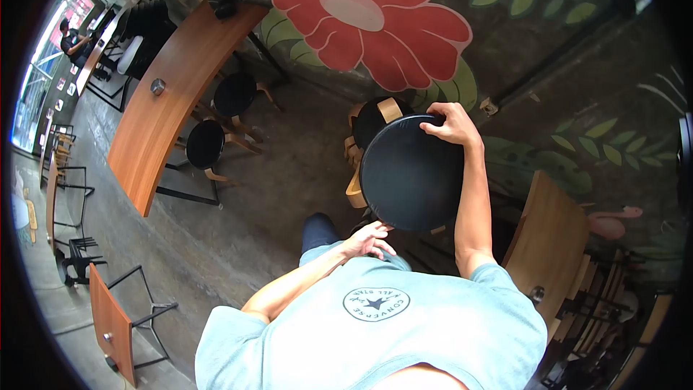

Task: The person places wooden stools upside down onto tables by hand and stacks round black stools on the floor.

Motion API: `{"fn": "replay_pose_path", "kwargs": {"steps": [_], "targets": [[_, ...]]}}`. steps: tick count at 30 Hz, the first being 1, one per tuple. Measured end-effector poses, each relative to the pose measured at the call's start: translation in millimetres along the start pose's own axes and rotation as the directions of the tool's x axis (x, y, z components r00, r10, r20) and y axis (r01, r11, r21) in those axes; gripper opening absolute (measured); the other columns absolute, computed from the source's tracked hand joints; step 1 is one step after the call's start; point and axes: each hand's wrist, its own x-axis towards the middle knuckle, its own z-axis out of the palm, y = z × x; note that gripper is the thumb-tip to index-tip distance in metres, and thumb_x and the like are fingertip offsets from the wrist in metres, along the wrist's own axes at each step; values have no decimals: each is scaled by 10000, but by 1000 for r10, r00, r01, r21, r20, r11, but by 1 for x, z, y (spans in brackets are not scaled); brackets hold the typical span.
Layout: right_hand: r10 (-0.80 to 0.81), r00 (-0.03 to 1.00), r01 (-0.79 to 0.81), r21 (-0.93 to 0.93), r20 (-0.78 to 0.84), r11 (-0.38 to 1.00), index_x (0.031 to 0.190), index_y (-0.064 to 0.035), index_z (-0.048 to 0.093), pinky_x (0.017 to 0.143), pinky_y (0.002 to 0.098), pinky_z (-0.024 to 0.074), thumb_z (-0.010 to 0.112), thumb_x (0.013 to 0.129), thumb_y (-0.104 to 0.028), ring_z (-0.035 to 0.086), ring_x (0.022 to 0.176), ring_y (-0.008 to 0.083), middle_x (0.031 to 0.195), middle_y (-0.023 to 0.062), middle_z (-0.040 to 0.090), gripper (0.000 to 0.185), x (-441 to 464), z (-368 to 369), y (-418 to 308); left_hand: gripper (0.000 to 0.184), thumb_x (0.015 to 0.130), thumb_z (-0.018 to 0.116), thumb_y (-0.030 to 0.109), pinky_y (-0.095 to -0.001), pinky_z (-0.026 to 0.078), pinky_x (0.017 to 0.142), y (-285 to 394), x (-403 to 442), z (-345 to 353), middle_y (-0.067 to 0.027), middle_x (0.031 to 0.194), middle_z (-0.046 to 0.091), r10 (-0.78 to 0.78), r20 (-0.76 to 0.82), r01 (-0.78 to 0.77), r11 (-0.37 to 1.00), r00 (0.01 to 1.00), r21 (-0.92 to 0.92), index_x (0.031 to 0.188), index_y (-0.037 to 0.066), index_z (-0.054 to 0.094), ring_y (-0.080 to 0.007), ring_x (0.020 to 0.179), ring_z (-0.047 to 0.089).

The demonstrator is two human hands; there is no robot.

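Observation:
A round black stool seat (413,173) with pale bent-wood legs is right in front of my body. My right hand (453,124) grips its far rim, fingers curled over the edge. At the near left rim, my left hand (369,240) has its fingers apart, close to the edge; whether it touches the seat is hard to tell. Behind the large seat is another dark round stool (377,117) with curved wooden legs, partly hidden by it.
A long wooden table (184,65) with two black stools (206,144) beside it stands at the left. Another wooden table (546,235) is close on my right. The painted wall (505,50) rises ahead. A seated person (72,42) is far left.

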Motion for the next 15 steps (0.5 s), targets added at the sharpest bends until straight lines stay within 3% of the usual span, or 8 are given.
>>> {"fn": "replay_pose_path", "kwargs": {"steps": [8,15], "targets": [[-44,986,48,-19,162,999,889,20,646,677,345,487,723,680,-328,640,727,267,788,168,656,413,118,14,58,637,881,492,246,-259,453,727,60,72,-11,-41,1494,222,2,54,2,998,999,-68,1432,95,212,-203,927,573],[129,979,-130,-8,158,992,916,17,640,704,352,478,734,685,-288,628,787,249,832,156,654,394,194,34,107,626,882,491,265,-275,423,725,138,105,-55,8,1483,234,-102,78,114,980,992,-160,1434,138,224,-196,932,553]]}}
